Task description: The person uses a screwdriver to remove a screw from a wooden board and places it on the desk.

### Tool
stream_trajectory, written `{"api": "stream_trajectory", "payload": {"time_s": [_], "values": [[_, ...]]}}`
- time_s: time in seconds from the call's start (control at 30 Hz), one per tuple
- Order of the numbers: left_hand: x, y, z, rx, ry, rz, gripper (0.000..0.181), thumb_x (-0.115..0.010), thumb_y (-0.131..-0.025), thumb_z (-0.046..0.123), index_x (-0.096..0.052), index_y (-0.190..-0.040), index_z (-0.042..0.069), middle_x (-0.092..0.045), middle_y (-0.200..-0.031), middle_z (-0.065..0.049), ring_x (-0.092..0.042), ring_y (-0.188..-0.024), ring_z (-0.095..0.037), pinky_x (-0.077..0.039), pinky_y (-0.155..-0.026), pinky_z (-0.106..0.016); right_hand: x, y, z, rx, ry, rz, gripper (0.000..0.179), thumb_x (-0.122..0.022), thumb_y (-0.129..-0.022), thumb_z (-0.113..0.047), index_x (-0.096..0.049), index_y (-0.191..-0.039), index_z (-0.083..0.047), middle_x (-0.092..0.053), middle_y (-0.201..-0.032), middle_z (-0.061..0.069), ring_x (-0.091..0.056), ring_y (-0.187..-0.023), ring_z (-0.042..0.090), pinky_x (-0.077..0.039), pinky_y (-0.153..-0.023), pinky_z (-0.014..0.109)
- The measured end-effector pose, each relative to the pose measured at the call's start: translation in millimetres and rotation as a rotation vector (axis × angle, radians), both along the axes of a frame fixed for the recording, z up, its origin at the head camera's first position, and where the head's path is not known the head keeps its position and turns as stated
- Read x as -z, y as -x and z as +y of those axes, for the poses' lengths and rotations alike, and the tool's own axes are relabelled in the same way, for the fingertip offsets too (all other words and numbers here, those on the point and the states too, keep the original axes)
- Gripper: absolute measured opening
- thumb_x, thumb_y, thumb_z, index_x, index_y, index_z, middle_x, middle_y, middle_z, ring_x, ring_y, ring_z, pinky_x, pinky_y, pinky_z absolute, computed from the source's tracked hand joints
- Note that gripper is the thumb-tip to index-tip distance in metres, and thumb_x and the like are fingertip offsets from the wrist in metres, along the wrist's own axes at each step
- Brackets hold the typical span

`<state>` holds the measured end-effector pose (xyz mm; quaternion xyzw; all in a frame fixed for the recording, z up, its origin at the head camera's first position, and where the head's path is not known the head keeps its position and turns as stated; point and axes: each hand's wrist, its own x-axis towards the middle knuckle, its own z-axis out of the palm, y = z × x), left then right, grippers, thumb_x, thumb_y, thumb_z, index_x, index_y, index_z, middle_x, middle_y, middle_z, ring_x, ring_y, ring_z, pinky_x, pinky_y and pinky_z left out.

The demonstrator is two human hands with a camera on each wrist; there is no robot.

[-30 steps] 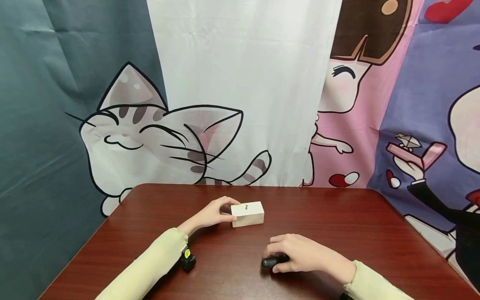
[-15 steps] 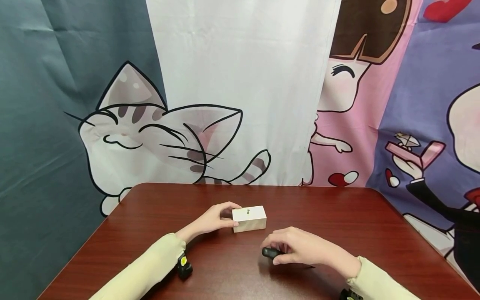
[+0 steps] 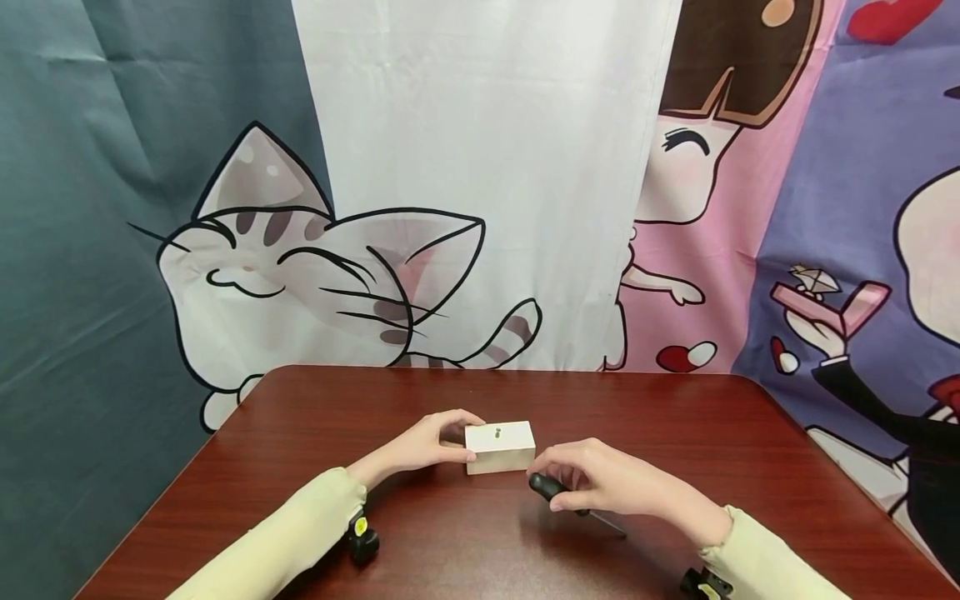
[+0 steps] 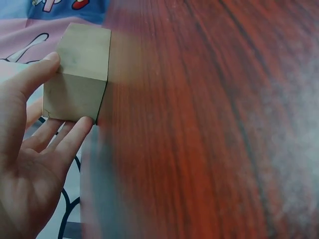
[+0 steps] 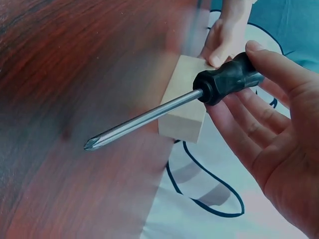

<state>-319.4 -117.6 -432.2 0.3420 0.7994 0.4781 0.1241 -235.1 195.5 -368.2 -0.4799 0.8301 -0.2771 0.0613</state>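
Observation:
A pale wooden block (image 3: 501, 448) sits on the table, with small brassy screw-like bits (image 3: 497, 432) at its top. My left hand (image 3: 427, 440) grips its left end, thumb on the near side and fingers on the far side. In the left wrist view the thumb and fingertips rest against the block (image 4: 79, 74). My right hand (image 3: 611, 477) holds a screwdriver (image 5: 227, 79) by its black handle, between thumb and fingers. Its steel shank (image 5: 149, 117) points away from the block, down toward the table at the right, ending in a cross-shaped tip.
The reddish-brown wooden table (image 3: 360, 392) has rounded far corners. Behind it hangs a cartoon-printed cloth (image 3: 480, 150). Black wrist cameras (image 3: 363, 542) are strapped under both sleeves.
My right hand has lifted the screwdriver and moved it forward, close to the block's right end, so the shank now shows. My left hand has drawn the block slightly nearer and to the right.

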Motion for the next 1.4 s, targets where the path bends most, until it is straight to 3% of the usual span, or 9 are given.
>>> {"api": "stream_trajectory", "payload": {"time_s": [0.33, 0.53, 0.8, 1.2, 1.4], "values": [[1.5, -6.4, -3.2, 0.026, 0.029, 0.03, 0.048, -0.077, -0.087, 0.019, -0.058, -0.131, 0.018, -0.065, -0.128, -0.006, -0.063, -0.115, -0.02, -0.054, -0.095, -0.028, -4.7, 2.4, 10, 0.101, 0.048, -0.059, 0.037, -0.071, -0.091, -0.035, -0.058, -0.123, -0.02, -0.069, -0.091, -0.01, -0.064, -0.076, -0.002, -0.057, -0.069, 0.022], [0.4, -14.0, -3.0, 0.045, 0.027, 0.025, 0.048, -0.076, -0.088, 0.02, -0.057, -0.132, 0.018, -0.065, -0.127, -0.007, -0.062, -0.116, -0.021, -0.054, -0.096, -0.031, -6.8, 4.7, 12, 0.136, 0.129, 0.029, 0.036, -0.072, -0.089, -0.033, -0.058, -0.121, -0.024, -0.07, -0.093, -0.008, -0.065, -0.077, -0.002, -0.058, -0.068, 0.024], [1.6, -27.0, -0.9, 0.063, -0.018, -0.033, 0.048, -0.075, -0.088, 0.019, -0.057, -0.133, 0.016, -0.063, -0.129, -0.01, -0.062, -0.118, -0.02, -0.054, -0.097, -0.029, -15.3, 5.0, 12, 0.219, 0.256, 0.068, 0.039, -0.076, -0.087, -0.018, -0.058, -0.122, -0.021, -0.071, -0.092, -0.005, -0.069, -0.078, 0.003, -0.059, -0.069, 0.025], [4.2, -37.4, 2.9, 0.057, -0.028, -0.054, 0.048, -0.077, -0.086, 0.018, -0.058, -0.13, 0.02, -0.062, -0.129, -0.007, -0.061, -0.114, -0.012, -0.054, -0.094, -0.026, -24.6, 1.6, 8, 0.383, 0.4, 0.175, 0.042, -0.077, -0.087, -0.022, -0.059, -0.124, -0.028, -0.071, -0.09, -0.009, -0.069, -0.078, 0.004, -0.055, -0.064, 0.025], [3.2, -40.5, 7.4, 0.063, -0.036, -0.064, 0.048, -0.078, -0.086, 0.017, -0.059, -0.129, 0.022, -0.062, -0.129, -0.003, -0.061, -0.113, -0.009, -0.054, -0.094, -0.025, -28.4, 4.4, 7, 0.416, 0.483, 0.165, 0.046, -0.077, -0.086, -0.017, -0.059, -0.127, -0.026, -0.072, -0.093, -0.006, -0.07, -0.08, 0.007, -0.052, -0.066, 0.023]]}}
